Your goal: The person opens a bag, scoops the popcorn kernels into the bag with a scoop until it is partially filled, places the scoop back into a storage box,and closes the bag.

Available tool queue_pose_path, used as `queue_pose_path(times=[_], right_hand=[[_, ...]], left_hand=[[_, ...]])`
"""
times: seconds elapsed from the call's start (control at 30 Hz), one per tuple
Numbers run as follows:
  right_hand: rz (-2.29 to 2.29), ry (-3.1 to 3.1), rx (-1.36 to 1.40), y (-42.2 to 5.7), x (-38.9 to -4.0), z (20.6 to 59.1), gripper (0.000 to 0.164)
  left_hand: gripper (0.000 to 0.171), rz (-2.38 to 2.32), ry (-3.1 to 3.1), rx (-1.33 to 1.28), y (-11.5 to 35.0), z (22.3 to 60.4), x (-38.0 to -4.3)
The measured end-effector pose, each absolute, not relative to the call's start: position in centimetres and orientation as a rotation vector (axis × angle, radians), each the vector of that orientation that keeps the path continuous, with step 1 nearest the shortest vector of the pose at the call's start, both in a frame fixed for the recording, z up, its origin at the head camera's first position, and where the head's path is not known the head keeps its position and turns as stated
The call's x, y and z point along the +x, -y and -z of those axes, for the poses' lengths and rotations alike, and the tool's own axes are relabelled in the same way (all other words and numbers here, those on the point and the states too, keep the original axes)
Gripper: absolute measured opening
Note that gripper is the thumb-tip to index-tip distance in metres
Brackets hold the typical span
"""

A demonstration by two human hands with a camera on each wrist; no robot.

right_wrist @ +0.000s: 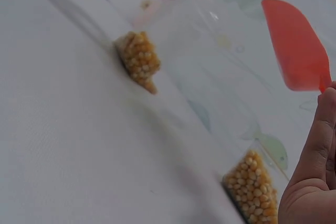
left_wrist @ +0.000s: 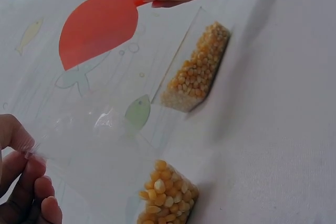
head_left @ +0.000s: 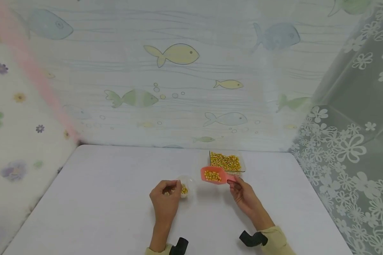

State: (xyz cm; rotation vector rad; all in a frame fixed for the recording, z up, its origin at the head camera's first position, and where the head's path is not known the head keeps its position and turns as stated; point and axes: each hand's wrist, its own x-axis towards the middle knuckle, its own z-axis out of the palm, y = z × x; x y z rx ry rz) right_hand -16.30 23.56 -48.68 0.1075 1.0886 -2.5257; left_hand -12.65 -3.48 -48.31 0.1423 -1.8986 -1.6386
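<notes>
My left hand (head_left: 166, 198) pinches the top edge of a clear plastic bag (left_wrist: 100, 135) between thumb and fingers. Yellow corn kernels (left_wrist: 168, 195) fill the bottom of the bag, which stands upright on the table. With my right hand (head_left: 245, 198) I grip the short handle of an orange-red scoop (left_wrist: 100, 27). Corn kernels (head_left: 212, 175) lie in its bowl, seen in the head view; both wrist views show only its outside. The scoop is held level, to the right of the bag and above the table. Behind it is a clear rectangular container (left_wrist: 177, 56) partly filled with corn.
A white table (head_left: 108, 205) spreads out under both hands. At its back rises a pale wall covering (head_left: 185, 117) printed with fish. To the right hangs a grey curtain (head_left: 348, 170) with white flowers. Black wrist mounts (head_left: 253, 239) sit by both cuffs.
</notes>
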Motion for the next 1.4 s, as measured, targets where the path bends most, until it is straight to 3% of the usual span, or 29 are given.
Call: queue_pose_path(times=[0.47,0.77,1.4], right_hand=[[2.428,-1.210,0.123,-22.2,-14.9,48.3,0.050],[2.394,-1.190,0.030,-21.5,-14.2,48.1,0.043],[2.394,-1.624,0.183,-19.7,-14.0,47.4,0.027]], left_hand=[[0.004,1.692,1.901,0.183,3.2,47.9,-12.3],[0.004,1.762,1.863,0.198,3.1,47.8,-12.3],[0.004,1.808,1.840,0.152,3.1,47.9,-12.2]])
